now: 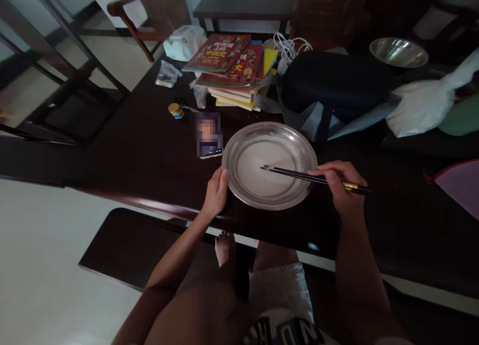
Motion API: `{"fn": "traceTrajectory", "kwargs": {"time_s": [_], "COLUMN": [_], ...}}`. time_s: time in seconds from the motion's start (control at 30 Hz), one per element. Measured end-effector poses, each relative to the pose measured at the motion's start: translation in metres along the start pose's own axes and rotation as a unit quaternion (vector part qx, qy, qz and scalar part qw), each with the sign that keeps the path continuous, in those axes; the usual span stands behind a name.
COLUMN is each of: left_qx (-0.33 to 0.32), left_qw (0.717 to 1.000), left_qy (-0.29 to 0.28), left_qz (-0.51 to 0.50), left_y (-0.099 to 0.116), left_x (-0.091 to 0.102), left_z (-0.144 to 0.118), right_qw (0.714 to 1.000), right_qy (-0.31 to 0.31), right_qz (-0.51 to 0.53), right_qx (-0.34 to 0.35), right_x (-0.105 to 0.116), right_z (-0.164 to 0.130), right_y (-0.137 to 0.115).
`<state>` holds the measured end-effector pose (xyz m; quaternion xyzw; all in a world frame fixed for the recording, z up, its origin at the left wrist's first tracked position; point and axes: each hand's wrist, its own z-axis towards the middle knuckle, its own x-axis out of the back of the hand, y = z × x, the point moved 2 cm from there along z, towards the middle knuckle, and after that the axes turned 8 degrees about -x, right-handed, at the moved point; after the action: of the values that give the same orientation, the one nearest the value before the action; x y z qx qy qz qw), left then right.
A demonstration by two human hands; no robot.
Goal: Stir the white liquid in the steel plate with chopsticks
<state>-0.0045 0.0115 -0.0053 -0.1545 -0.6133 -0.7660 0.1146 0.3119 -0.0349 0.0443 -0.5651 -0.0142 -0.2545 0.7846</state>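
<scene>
A round steel basin with a thin layer of whitish stuff in its bottom stands near the front edge of the dark table. My left hand grips the basin's rim at the left, thumb up against the side. In my right hand is a pair of black chopsticks with gold bands near the top. Their tips rest in the whitish stuff around the basin's middle, and some of it clings to them. Whether the stuff is liquid or paste I cannot tell.
Left of the basin lie a phone, a small gold-lidded jar and scissors. Behind are stacked books, a white cable, a black bag, a white plastic bag and another steel bowl. A bench stands below.
</scene>
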Motion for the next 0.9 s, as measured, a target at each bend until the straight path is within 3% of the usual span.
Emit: {"fn": "traceTrajectory", "kwargs": {"time_s": [0.1,0.27,0.43,0.63,0.8,0.9], "left_qx": [-0.001,-0.003,-0.004,-0.001,-0.005,-0.002], "left_qw": [1.000,1.000,1.000,1.000,1.000,1.000], "left_qy": [-0.001,0.000,-0.003,-0.003,0.003,0.002], "left_qz": [-0.003,0.002,0.001,0.005,-0.004,-0.002], "left_y": [0.0001,0.0013,0.0014,0.0008,-0.0006,-0.0005], "left_x": [0.0003,0.0007,0.0012,0.0013,0.0011,0.0006], "left_z": [0.0000,-0.0003,-0.0003,-0.0001,-0.0001,-0.0001], "right_qw": [0.999,0.999,0.999,0.996,1.000,0.999], "right_qy": [0.035,-0.048,0.028,-0.088,0.012,-0.043], "right_qz": [0.030,-0.006,0.031,-0.020,0.011,0.017], "right_qx": [-0.019,0.012,-0.001,0.025,0.017,0.010], "right_x": [0.0020,-0.0031,0.0016,-0.0043,0.0023,0.0006], "right_z": [-0.0001,-0.0001,0.0010,0.0020,0.0021,0.0012], "right_y": [0.0007,-0.0004,-0.0034,-0.0077,-0.0025,-0.0027]}}
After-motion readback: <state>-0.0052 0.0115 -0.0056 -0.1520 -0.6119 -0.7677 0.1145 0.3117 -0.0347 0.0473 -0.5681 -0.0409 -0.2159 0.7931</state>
